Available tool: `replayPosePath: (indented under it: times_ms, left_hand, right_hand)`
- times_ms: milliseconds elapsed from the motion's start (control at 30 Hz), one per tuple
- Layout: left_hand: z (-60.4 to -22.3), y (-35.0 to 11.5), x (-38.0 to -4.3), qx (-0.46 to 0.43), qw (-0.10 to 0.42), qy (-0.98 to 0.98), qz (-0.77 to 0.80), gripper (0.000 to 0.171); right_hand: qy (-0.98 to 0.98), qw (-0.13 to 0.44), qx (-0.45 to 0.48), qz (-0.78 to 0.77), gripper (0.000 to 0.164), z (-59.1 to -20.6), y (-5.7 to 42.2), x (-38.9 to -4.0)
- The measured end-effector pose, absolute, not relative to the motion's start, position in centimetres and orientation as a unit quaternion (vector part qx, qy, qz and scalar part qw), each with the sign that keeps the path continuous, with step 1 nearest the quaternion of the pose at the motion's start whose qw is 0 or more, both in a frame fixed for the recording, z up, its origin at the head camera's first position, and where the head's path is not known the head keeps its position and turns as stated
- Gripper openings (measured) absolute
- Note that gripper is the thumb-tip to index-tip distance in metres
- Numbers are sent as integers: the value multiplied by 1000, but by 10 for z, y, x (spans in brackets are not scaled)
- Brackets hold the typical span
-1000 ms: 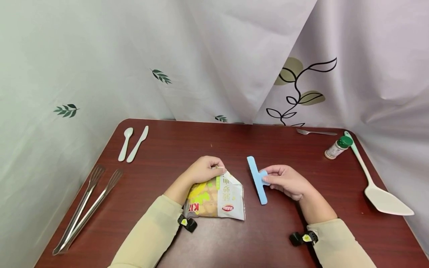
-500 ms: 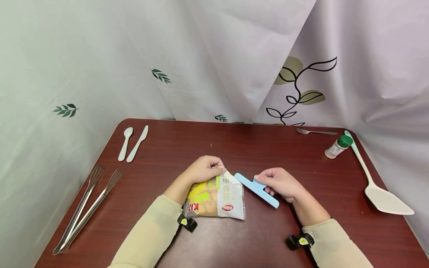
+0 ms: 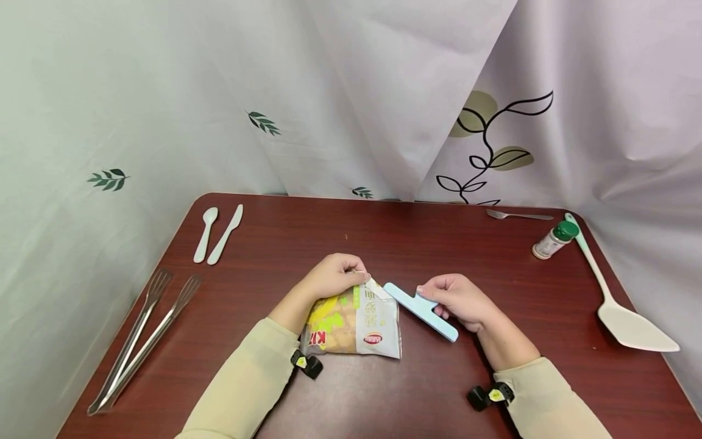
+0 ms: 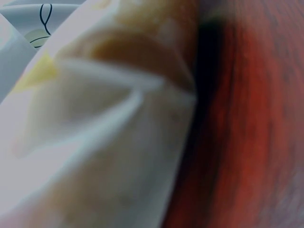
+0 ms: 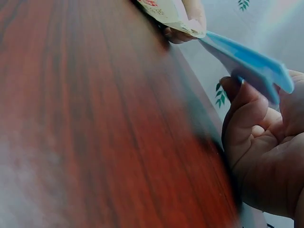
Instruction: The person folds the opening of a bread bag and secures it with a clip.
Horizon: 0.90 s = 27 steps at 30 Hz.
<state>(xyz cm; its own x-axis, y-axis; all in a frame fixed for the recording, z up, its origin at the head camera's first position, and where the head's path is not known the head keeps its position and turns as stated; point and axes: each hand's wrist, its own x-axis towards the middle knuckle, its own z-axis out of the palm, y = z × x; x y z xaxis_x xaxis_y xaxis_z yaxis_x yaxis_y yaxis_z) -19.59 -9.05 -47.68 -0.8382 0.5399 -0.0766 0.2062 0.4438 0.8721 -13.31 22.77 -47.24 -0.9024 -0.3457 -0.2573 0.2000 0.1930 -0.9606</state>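
Observation:
A snack bag (image 3: 351,326) with a clear window and printed white end lies on the table, its top corner folded over. My left hand (image 3: 336,279) pinches that folded corner between thumb and fingers. In the left wrist view the bag (image 4: 109,118) fills most of the picture, blurred. My right hand (image 3: 457,300) holds a light blue bag clip (image 3: 419,310) by its middle tab. The clip's far end meets the bag's folded edge. Seen from the right wrist, the two bars of the clip (image 5: 247,61) are spread apart at the near end.
On the left lie a white spoon (image 3: 205,235), a white knife (image 3: 226,235) and metal tongs (image 3: 144,341). Toward the right are a small fork (image 3: 518,216), a green-capped spice jar (image 3: 555,240) and a white spatula (image 3: 625,317). A curtain (image 3: 340,103) hangs behind the table.
My right hand has turned the clip from nearly upright to slanting and brought it left to the bag's folded edge. Over the last half second both hands stay nearly still.

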Motion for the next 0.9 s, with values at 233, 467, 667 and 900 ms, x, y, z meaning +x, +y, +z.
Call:
replayPosePath:
  times_ms: [233, 467, 667, 900]
  left_hand:
    - [-478, -91, -196, 224, 169, 834, 475, 19]
    - [-478, -90, -196, 226, 159, 838, 471, 19]
    - [-478, -90, -196, 223, 158, 839, 471, 19]
    - [-477, -89, -196, 219, 159, 838, 475, 19]
  right_hand:
    - [741, 210, -40, -637, 20, -471, 225, -132]
    - [753, 195, -42, -627, 24, -472, 222, -131]
    - [753, 191, -31, -629, 18, -474, 220, -130]
    - [751, 188, -28, -632, 19, -471, 216, -129]
